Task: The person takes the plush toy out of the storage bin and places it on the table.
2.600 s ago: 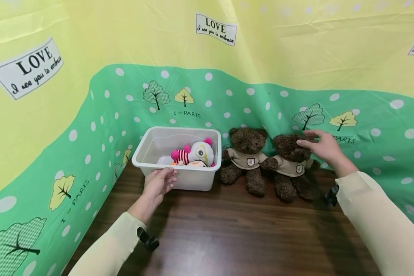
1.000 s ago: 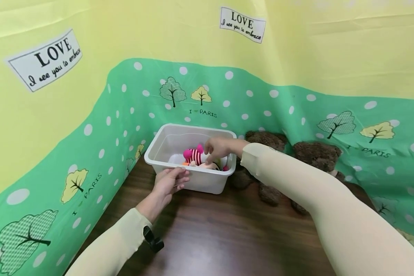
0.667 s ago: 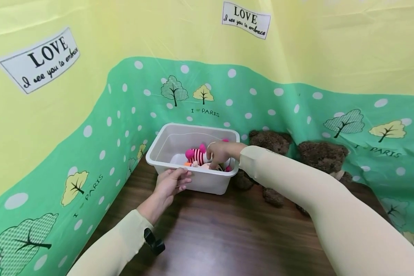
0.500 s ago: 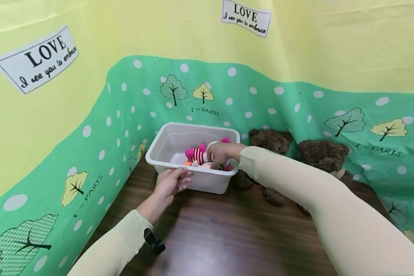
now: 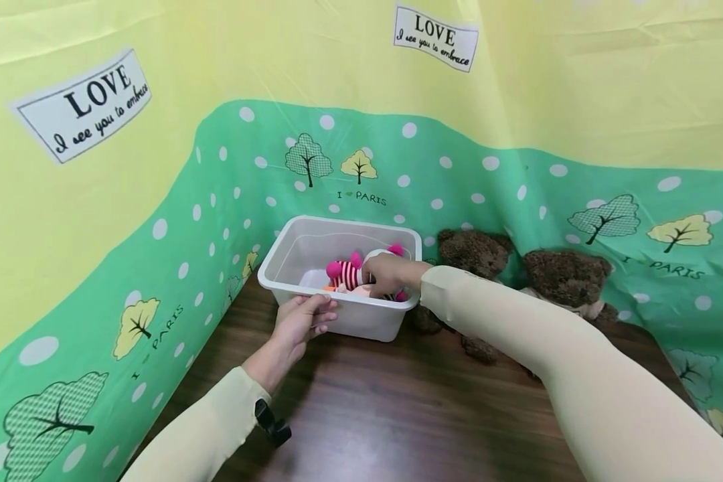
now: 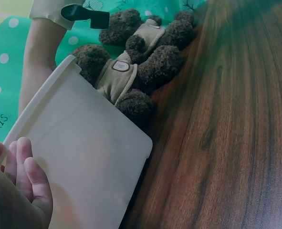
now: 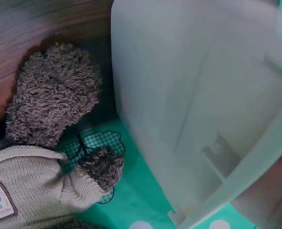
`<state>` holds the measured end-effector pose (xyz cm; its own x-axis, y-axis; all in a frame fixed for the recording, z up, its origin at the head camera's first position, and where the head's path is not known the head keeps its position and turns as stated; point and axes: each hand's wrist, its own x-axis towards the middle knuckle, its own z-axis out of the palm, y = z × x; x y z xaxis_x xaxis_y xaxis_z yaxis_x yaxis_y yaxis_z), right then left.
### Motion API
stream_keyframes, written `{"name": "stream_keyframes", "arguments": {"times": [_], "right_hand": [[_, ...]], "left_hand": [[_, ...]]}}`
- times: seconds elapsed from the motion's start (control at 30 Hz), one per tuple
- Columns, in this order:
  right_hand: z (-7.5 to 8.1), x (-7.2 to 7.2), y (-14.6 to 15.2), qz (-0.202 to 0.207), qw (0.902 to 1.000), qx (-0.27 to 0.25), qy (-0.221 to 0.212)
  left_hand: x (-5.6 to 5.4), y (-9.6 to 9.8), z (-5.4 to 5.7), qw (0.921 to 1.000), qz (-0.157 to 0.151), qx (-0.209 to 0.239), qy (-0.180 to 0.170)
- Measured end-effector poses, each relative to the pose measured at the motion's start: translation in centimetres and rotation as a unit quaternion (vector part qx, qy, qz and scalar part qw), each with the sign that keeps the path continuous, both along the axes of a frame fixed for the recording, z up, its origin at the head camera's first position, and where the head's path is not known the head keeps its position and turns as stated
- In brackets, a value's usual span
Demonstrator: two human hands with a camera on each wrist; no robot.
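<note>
My left hand (image 5: 304, 318) holds the near rim of a pale plastic bin (image 5: 361, 325), with the thumb at the lip and fingers against the outer wall. In the left wrist view, those fingers (image 6: 36, 179) lie along the wall. My right hand (image 5: 385, 273) reaches over the right side into the bin, bent down onto the soft toys. Under it lies a plush toy with a red-striped body (image 5: 348, 274) and pink ends; a peach-coloured toy (image 5: 361, 290) lies nearer the front wall. The right fingertips are hidden among the toys, so I cannot tell their grip.
Two brown teddy bears (image 5: 474, 253) (image 5: 569, 278) in beige shirts sit right of the bin, partly covered by my right arm. Patterned green and yellow cloth (image 5: 217, 201) hangs behind and at the left. The dark wooden surface (image 5: 385, 408) lies in front.
My right hand has gone from the right bear's head leftwards into the bin, then stayed over the toys with a slight shift. The left hand keeps its hold on the rim.
</note>
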<state>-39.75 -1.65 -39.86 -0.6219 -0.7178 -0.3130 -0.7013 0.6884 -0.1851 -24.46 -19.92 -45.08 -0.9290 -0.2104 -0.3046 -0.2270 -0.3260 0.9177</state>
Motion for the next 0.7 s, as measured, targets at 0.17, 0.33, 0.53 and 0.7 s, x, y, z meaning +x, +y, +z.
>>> {"name": "stream_keyframes", "arguments": {"times": [0.17,0.33,0.53,0.7], "right_hand": [[0.9,0.0,0.4,-0.035,0.9979,-0.052,-0.017],[1.9,-0.1,1.1,-0.044,0.9943,-0.093,-0.031],[3.0,-0.4,2.3,-0.054,0.9901,-0.129,-0.015],[4.6,-0.1,3.4,-0.075,0.9840,-0.162,-0.001]], "left_hand": [[0.2,0.2,0.0,1.0000,0.001,-0.003,0.003],[0.3,0.3,0.2,1.0000,0.000,-0.005,0.004],[0.4,0.3,0.3,1.0000,-0.001,-0.008,0.001],[0.4,0.3,0.2,1.0000,-0.002,-0.009,0.000]]}}
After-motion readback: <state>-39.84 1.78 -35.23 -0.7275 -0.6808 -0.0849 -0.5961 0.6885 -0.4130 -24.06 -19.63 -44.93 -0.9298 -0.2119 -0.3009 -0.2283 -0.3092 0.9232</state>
